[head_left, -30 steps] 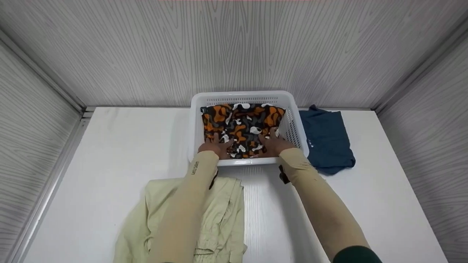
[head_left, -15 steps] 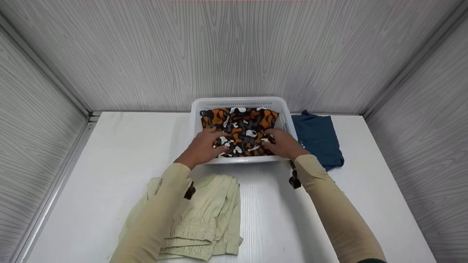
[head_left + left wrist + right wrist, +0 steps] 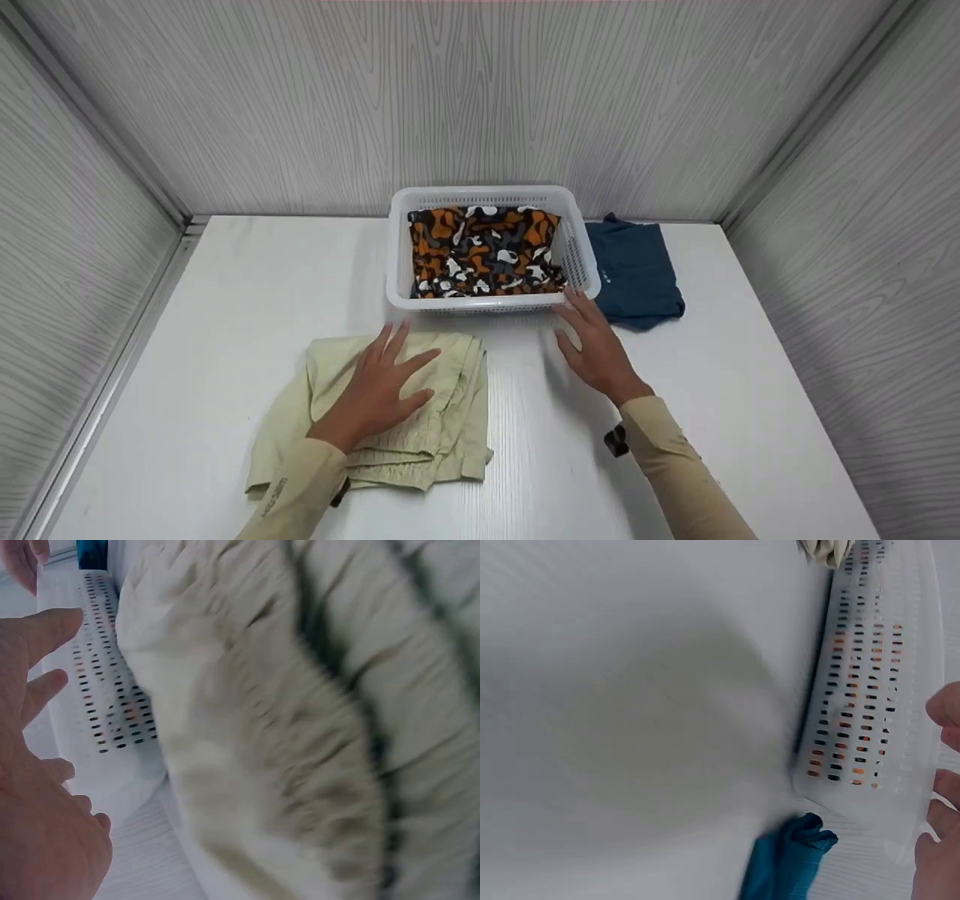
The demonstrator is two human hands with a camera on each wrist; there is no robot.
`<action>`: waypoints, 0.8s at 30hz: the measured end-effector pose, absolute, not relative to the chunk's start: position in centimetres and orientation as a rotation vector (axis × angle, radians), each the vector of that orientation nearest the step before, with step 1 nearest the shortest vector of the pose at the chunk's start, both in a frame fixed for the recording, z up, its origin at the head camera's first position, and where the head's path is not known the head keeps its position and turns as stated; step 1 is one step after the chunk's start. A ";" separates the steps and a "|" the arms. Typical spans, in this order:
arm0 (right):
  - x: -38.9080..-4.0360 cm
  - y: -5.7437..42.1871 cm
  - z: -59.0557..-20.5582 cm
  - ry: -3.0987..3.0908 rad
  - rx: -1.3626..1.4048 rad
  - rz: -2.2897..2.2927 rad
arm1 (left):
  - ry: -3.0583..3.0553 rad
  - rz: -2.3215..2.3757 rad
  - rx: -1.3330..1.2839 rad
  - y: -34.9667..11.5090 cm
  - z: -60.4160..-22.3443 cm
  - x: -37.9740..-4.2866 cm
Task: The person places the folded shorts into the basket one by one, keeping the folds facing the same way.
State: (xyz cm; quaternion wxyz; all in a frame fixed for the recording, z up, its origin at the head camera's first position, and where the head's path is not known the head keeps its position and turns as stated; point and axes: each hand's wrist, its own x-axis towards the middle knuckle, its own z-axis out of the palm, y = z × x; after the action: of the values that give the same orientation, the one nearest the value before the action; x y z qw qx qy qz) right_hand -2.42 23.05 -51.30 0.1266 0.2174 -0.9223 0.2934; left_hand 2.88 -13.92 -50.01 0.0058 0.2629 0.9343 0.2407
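Note:
My left hand hovers over the pale khaki garment, fingers spread and holding nothing. The garment lies folded on the table, and its gathered waistband fills much of the left wrist view. Close to the front right corner of the white basket is my right hand, its fingers extended; whether the fingertips touch the rim I cannot tell. Inside the basket lies a folded cloth item in an orange, black, grey and white camouflage-like pattern. Orange patches of it show through the basket's slots in the right wrist view.
A folded dark blue garment lies against the basket's right side. The white table ends at a grey wood-grain wall behind, with more panels at left and right.
Both hands have come out of the basket and drawn back toward the body, letting go of the patterned cloth. The left hand is now above the khaki garment.

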 end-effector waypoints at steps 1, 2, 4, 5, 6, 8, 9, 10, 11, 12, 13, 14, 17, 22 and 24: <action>-1.8 23.1 -51.8 -2.683 0.609 0.890 | 2.910 0.746 0.806 -14.0 -50.7 3.5; -1.1 23.2 -52.2 -2.691 0.576 0.937 | 2.891 0.739 0.786 -14.0 -51.4 4.1; 0.1 23.3 -53.1 -2.718 0.516 1.045 | 2.856 0.728 0.750 -14.0 -52.7 5.2; 0.7 23.3 -53.5 -2.730 0.488 1.132 | 2.847 0.721 0.735 -13.9 -53.2 5.6; 1.4 23.3 -53.9 -2.742 0.457 1.225 | 2.842 0.712 0.717 -13.8 -53.7 5.9; 2.5 23.3 -54.5 -2.747 0.379 1.434 | 2.844 0.721 0.694 -13.6 -54.3 6.4; 3.0 23.3 -54.7 -2.740 0.340 1.526 | 2.846 0.724 0.687 -13.4 -54.5 6.6; 3.4 23.2 -55.0 -2.728 0.293 1.621 | 2.853 0.726 0.685 -13.1 -54.7 6.7; 3.8 23.2 -55.1 -2.704 0.245 1.725 | 2.855 0.730 0.687 -12.9 -54.8 6.8; 4.2 23.1 -55.2 -2.682 0.198 1.806 | 2.853 0.729 0.688 -12.5 -54.8 6.9; 4.5 23.1 -55.2 -2.657 0.150 1.889 | 2.849 0.728 0.688 -12.1 -54.8 6.9; 4.8 23.0 -55.2 -2.638 0.102 1.967 | 2.841 0.719 0.689 -11.6 -54.8 7.0; 5.5 22.6 -54.6 -2.564 -0.109 2.207 | 2.824 0.693 0.704 -9.9 -54.7 7.2; 6.6 21.9 -53.1 -2.496 -0.441 2.438 | 2.811 0.671 0.749 -6.9 -54.8 7.3; 6.9 21.7 -52.7 -2.477 -0.532 2.491 | 2.796 0.662 0.763 -5.8 -54.9 7.4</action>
State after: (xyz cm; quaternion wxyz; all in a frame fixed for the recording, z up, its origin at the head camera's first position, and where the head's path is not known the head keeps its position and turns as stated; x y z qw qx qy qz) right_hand 6.94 21.66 -52.66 -0.2044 -0.1466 -0.6825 0.6863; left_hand 7.38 -5.83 -54.86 0.0843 0.2558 0.9371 0.2220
